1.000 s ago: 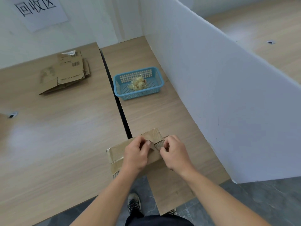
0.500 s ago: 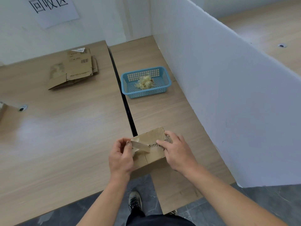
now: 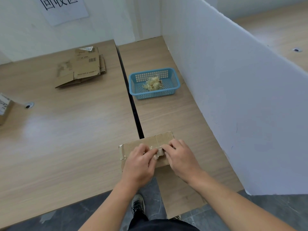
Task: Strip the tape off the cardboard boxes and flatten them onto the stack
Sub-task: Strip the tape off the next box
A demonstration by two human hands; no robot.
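A small brown cardboard box (image 3: pixel 146 143) sits at the near edge of the wooden table, straddling the dark gap between two tabletops. Both hands rest on its top. My left hand (image 3: pixel 139 161) pinches a crumpled strip of clear tape (image 3: pixel 156 153) at the middle of the box. My right hand (image 3: pixel 180 157) has its fingertips on the same strip from the other side. A stack of flattened cardboard boxes (image 3: pixel 81 67) lies at the far left of the table.
A blue plastic basket (image 3: pixel 175 80) holding a clump of balled tape stands beyond the box. A white partition panel (image 3: pixel 233 97) walls off the right side. Another cardboard box (image 3: pixel 4 109) shows at the left edge. A paper sign hangs on the back wall.
My left hand had pulled a tape strip away to the left; now both hands have come together again over the middle of the box, bunching the tape.
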